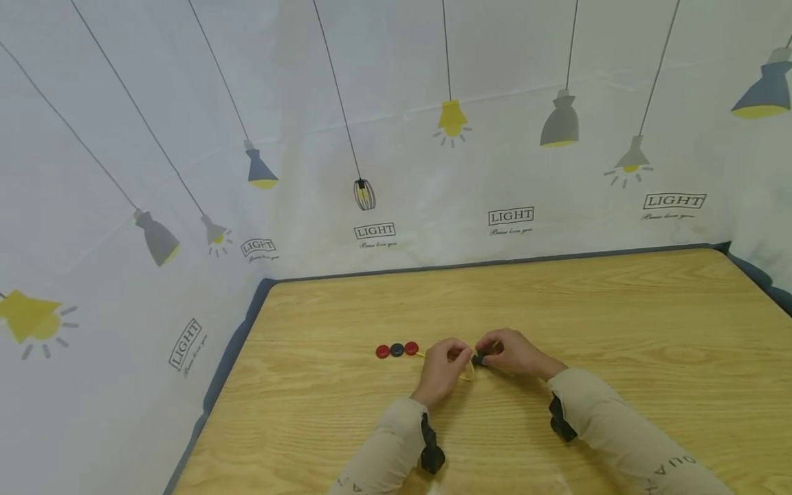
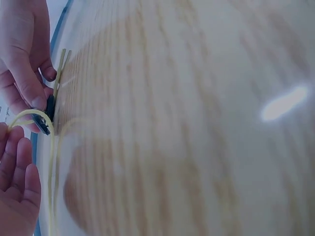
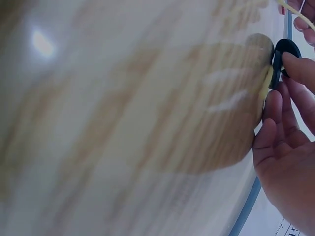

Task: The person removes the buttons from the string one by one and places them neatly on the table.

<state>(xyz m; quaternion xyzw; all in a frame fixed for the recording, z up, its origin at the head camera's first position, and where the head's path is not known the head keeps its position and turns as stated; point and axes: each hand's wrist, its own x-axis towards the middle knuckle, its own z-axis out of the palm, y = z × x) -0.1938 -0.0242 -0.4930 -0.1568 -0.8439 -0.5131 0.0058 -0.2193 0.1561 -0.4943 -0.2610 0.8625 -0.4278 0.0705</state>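
Observation:
My left hand (image 1: 441, 371) pinches a thin yellow cord (image 1: 468, 373), which arches up beside the fingertips. Just to its right, my right hand (image 1: 512, 352) grips dark round button-like discs (image 3: 288, 51) between thumb and fingers; they look like two pressed close together, partly covered by the fingers. In the left wrist view the cord (image 2: 51, 162) loops over to the dark discs (image 2: 43, 118), but whether it passes through a hole is hard to tell. Left of the left hand lie a red disc (image 1: 383, 351), a dark disc (image 1: 397, 350) and another red disc (image 1: 411, 348) in a row.
Both hands work low over a wood-grain table (image 1: 322, 412). White wall sheets (image 1: 408, 158) printed with lamps rise behind the table and on its left. A dark band (image 1: 272, 280) runs along the table's far edge. Each sleeve carries a black wrist device (image 1: 431, 450).

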